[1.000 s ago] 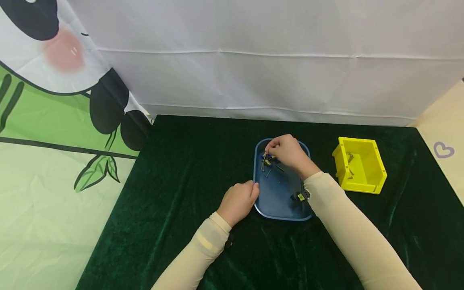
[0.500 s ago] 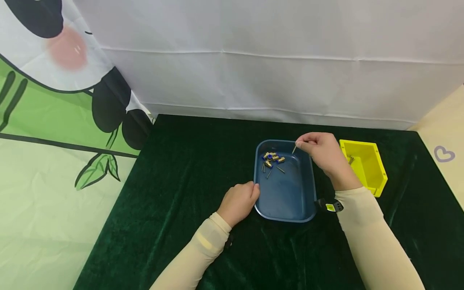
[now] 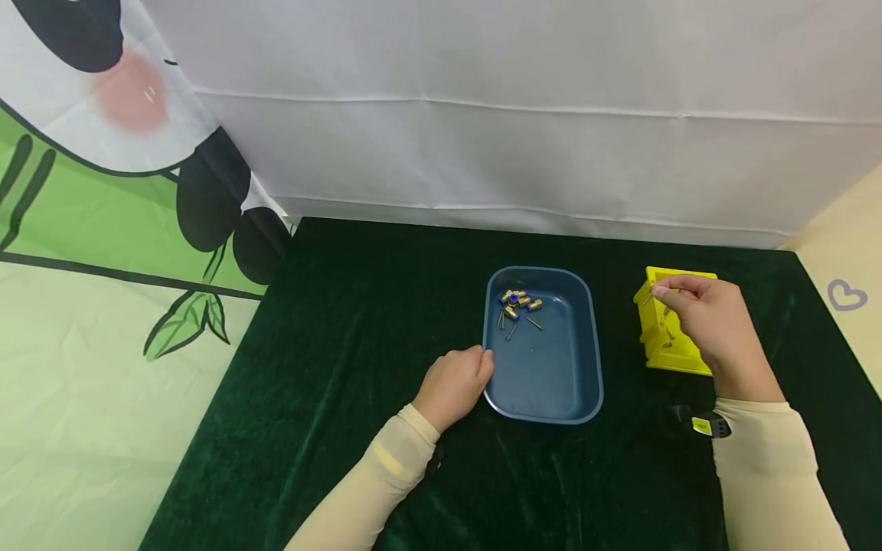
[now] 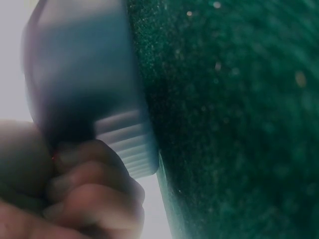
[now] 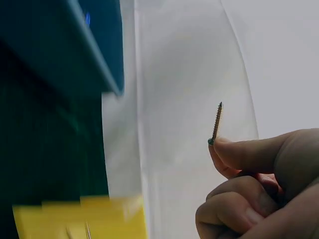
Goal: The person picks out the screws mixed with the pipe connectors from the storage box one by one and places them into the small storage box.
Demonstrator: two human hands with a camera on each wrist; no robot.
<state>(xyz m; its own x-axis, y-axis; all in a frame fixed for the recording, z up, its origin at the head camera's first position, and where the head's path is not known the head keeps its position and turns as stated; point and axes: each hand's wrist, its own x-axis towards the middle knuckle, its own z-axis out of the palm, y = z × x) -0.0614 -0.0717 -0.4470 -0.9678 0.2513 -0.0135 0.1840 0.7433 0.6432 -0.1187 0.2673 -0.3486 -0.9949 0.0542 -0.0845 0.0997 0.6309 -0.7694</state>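
Between thumb and forefinger my right hand [image 3: 713,321] pinches a screw [image 5: 217,123] near its head, the pointed end free. That hand is over the yellow bin [image 3: 678,360], which holds several screws. My left hand [image 3: 455,385] grips the left rim of the blue tray [image 3: 551,383], thumb on top; in the left wrist view its fingers [image 4: 97,196] curl below the tray's side [image 4: 79,64]. At the tray's upper left lie several brass fittings [image 3: 511,312] with blue ends, and a few loose screws [image 3: 534,323] beside them.
Dark green velvet cloth [image 3: 358,329] covers the table. A white curtain [image 3: 482,115] hangs behind its far edge. The yellow bin stands to the right of the tray, with a gap of cloth between them.
My right hand has lifted a screw from the tray and carried it rightward to the yellow bin. My left hand has stayed on the tray's rim.
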